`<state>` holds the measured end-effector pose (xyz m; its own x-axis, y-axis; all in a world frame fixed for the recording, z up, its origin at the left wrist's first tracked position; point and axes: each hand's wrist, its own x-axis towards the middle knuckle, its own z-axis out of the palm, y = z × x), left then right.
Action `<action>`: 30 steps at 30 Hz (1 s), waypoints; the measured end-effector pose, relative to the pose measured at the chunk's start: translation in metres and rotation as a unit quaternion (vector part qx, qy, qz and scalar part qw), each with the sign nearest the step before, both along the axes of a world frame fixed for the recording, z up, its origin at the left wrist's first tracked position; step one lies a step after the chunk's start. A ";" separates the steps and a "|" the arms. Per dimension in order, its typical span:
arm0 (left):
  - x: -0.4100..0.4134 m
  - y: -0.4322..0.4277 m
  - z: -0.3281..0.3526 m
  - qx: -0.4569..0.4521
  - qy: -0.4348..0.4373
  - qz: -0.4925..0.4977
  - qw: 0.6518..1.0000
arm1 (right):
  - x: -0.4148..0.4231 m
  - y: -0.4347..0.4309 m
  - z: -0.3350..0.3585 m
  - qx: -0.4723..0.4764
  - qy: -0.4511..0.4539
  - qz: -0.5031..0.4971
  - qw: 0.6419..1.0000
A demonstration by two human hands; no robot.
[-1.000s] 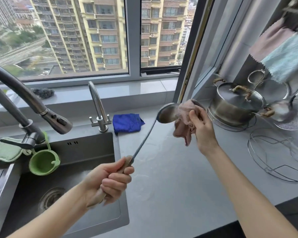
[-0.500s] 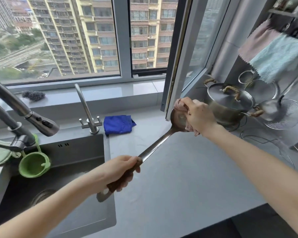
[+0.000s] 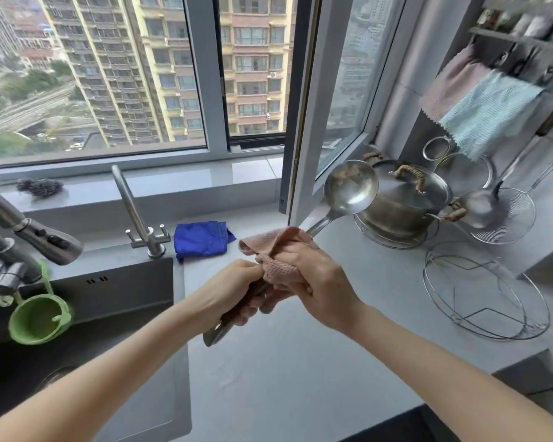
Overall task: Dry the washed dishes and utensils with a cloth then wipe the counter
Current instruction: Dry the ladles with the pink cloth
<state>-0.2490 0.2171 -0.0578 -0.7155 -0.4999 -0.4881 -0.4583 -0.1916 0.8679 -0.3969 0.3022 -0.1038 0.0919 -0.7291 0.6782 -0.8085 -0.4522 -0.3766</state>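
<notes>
While the steel ladle (image 3: 348, 189) slants up over the grey counter (image 3: 300, 362), its shiny bowl raised in front of the lidded pot (image 3: 403, 202) and its handle tip poking out below my fist, my left hand (image 3: 233, 288) curls tight round the handle; my right hand (image 3: 316, 282) pinches the pink waffle cloth (image 3: 278, 263) around the shaft, touching my left hand.
</notes>
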 end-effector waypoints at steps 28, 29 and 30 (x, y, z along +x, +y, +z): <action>0.009 -0.018 -0.004 -0.120 -0.190 -0.031 0.974 | -0.106 0.052 0.054 0.474 0.326 -0.443 0.688; 0.006 -0.021 0.001 -0.118 -0.185 -0.042 0.975 | -0.108 0.061 0.058 0.471 0.284 -0.424 0.720; 0.001 -0.023 0.007 -0.119 -0.184 -0.058 0.974 | -0.109 0.069 0.062 0.469 0.250 -0.403 0.745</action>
